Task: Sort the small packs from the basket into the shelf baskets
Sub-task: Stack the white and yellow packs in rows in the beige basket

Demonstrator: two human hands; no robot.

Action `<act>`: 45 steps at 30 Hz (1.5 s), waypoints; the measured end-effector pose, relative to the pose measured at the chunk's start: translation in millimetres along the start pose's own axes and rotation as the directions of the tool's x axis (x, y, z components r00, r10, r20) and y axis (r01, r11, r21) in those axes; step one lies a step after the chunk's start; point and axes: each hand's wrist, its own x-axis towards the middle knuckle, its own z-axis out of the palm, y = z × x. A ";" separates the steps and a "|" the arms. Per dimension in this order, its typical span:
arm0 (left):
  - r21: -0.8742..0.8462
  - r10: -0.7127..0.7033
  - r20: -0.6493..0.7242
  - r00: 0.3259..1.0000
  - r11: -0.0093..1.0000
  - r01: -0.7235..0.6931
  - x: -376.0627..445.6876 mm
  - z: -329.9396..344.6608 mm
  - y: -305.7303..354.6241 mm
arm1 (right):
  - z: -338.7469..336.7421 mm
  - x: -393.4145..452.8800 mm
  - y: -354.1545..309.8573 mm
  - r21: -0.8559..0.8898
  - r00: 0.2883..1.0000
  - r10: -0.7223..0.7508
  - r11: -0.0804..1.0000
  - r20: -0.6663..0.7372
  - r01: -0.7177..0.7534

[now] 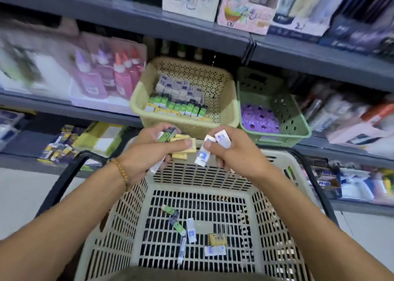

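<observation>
Several small packs are held at once above the far rim of the cream slotted plastic carry basket [215,187], which serves as the reference for all positions below. The left hand [147,155] is curled round a mixed handful: a green-faced pack [165,136], several pale yellow flat packs [185,146] and a white pack that protrudes under the palm. The right hand [232,152] pinches white packs with blue print [221,140]; one of them [201,156] hangs below the thumb and appears loosely retained.

Beyond the carry basket, on the shelf, stands a yellow perforated shelf basket [221,101] that already contains rows of white, green and yellow packs. To the right of it stands a green slotted shelf basket [298,129] with purple items. On the carry basket floor, a few loose packs [189,231] remain, so sorting is judged incomplete.

Risks, as judged from this position:
- The hanging white pack may slip. If it slips over the gap between the carry basket and the shelf, it may fall to the floor.
- The left hand holds three pack types together. Release of one type may dislodge the others into the wrong row.
- Dropped packs may disturb the standing rows in the yellow shelf basket.
- The view is blurred; print on the packs cannot be read, so misidentification is possible.
</observation>
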 end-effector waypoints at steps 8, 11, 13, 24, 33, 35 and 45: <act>-0.112 0.142 -0.164 0.976 0.980 -0.161 15.8 -47.4 43.8 | 9.5 97.0 -41.8 0.009 0.983 -0.035 0.999 -0.178 0.038; -0.165 0.137 -0.226 0.964 0.970 -0.176 25.9 -60.0 44.9 | 8.7 143.4 -33.7 -0.007 0.966 0.099 0.995 -0.240 -0.104; -0.173 0.142 -0.242 0.960 0.967 -0.187 30.7 -65.5 45.7 | 4.8 170.4 -28.1 0.008 0.943 0.162 0.986 -0.289 -0.167; -0.287 0.083 -0.249 0.965 0.945 -0.155 43.3 -63.5 47.2 | -9.5 242.0 -9.8 -0.205 0.958 0.160 0.956 -0.236 -0.210; -0.355 0.078 -0.225 0.971 0.922 -0.156 35.4 -61.1 55.5 | -16.4 246.1 -10.1 0.415 0.903 0.300 0.896 -0.307 -0.157; -0.360 0.076 -0.222 0.972 0.920 -0.154 35.3 -61.0 56.5 | -13.4 249.5 -13.1 0.484 0.915 0.313 0.860 -0.253 -0.160; -0.388 0.063 -0.283 0.957 0.905 -0.174 37.8 -70.5 54.2 | 30.7 272.2 -49.0 0.340 0.970 0.183 0.932 -0.157 -0.121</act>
